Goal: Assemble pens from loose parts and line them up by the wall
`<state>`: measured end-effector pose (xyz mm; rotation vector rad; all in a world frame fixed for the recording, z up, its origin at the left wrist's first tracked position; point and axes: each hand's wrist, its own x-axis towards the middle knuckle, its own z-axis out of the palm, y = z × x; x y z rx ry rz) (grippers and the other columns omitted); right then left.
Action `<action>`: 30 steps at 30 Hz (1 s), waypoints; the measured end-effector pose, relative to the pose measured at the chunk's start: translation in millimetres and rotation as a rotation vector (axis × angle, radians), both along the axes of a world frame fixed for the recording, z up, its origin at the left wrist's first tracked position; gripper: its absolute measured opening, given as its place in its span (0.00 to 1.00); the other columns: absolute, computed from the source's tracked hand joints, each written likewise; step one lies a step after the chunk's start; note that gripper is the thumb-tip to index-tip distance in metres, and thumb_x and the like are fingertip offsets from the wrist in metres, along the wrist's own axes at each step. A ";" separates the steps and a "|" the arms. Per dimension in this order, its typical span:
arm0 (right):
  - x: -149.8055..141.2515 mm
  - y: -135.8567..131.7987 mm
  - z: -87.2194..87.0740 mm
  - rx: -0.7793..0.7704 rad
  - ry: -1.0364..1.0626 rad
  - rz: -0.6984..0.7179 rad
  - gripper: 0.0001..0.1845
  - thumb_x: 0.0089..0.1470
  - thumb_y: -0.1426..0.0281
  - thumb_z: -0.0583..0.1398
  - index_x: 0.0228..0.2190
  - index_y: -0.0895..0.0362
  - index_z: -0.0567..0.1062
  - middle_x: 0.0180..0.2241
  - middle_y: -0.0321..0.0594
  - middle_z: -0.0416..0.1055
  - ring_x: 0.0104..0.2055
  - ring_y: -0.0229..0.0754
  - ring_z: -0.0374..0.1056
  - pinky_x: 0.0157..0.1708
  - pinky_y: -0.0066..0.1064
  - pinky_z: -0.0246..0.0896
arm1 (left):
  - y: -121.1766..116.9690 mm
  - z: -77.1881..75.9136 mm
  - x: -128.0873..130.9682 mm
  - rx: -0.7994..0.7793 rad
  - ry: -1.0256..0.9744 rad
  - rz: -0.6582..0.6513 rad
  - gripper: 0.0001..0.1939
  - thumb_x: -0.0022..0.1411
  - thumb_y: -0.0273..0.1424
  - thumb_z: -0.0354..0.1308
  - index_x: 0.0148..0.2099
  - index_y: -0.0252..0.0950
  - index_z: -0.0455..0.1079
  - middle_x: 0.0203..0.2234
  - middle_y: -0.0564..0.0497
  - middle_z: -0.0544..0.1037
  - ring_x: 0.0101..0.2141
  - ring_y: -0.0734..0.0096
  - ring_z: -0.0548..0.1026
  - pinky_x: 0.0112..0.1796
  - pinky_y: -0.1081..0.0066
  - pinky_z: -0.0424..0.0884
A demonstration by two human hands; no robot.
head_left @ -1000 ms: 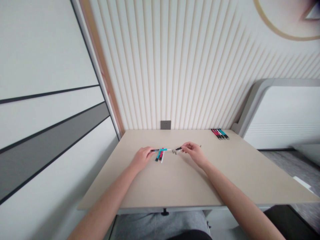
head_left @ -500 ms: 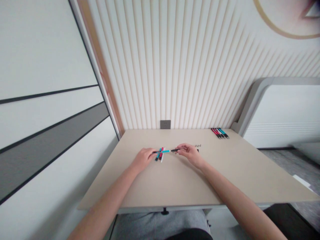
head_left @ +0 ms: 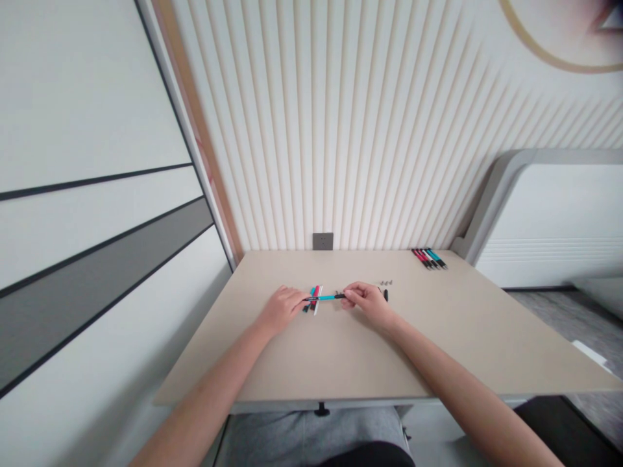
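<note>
A blue-and-black pen (head_left: 328, 298) is stretched level between my two hands, just above the table. My left hand (head_left: 281, 309) pinches its dark left end. The fingers of my right hand (head_left: 366, 302) are closed on the black piece at its right end. Beneath the pen lie several slim pen barrels (head_left: 317, 291) in blue, red and white, partly covered by it. Small items near my right fingertips are mostly hidden. Just right of that hand is a short black piece (head_left: 386, 295).
Several small metallic pieces (head_left: 386, 283) lie behind my right hand on the beige table (head_left: 311, 363). At the back right, several pens (head_left: 429, 259) in red, white, blue and black rest side by side. A dark wall socket (head_left: 322, 241) sits above the back edge.
My right hand has moved slightly, and less of the black piece shows beside the blue barrel. The pen now lies straighter between both hands, a little lower in view.
</note>
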<state>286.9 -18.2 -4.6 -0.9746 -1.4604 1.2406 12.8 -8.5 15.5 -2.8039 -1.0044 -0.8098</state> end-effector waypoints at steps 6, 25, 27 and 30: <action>-3.7 -4.6 3.2 0.057 -0.101 0.025 0.22 0.54 0.52 0.57 0.37 0.58 0.73 0.29 0.40 0.76 0.28 0.41 0.72 0.32 0.33 0.66 | -0.3 -1.0 0.9 -0.008 -0.021 0.038 0.10 0.68 0.34 0.48 0.46 0.38 0.69 0.34 0.50 0.77 0.36 0.70 0.74 0.39 0.68 0.63; 5.7 -10.4 15.3 0.320 -0.487 -0.075 0.15 0.52 0.59 0.59 0.38 0.55 0.76 0.32 0.39 0.74 0.30 0.39 0.65 0.31 0.29 0.59 | 2.2 -2.8 -2.5 -0.032 -0.063 0.037 0.10 0.68 0.34 0.48 0.47 0.38 0.68 0.37 0.50 0.77 0.37 0.70 0.74 0.39 0.68 0.63; 6.0 -12.4 17.1 0.336 -0.533 -0.062 0.15 0.56 0.58 0.56 0.32 0.56 0.77 0.27 0.37 0.74 0.28 0.38 0.64 0.29 0.28 0.57 | 1.5 -2.4 -2.5 -0.032 -0.057 0.038 0.11 0.68 0.34 0.48 0.47 0.38 0.68 0.36 0.49 0.77 0.37 0.70 0.74 0.40 0.68 0.63; 5.8 -14.4 16.0 0.296 -0.609 -0.027 0.26 0.61 0.56 0.49 0.21 0.57 0.74 0.17 0.35 0.67 0.21 0.36 0.60 0.24 0.28 0.52 | 0.9 -1.6 -2.1 -0.028 -0.039 0.029 0.11 0.69 0.35 0.47 0.46 0.38 0.68 0.35 0.50 0.77 0.36 0.69 0.74 0.40 0.67 0.63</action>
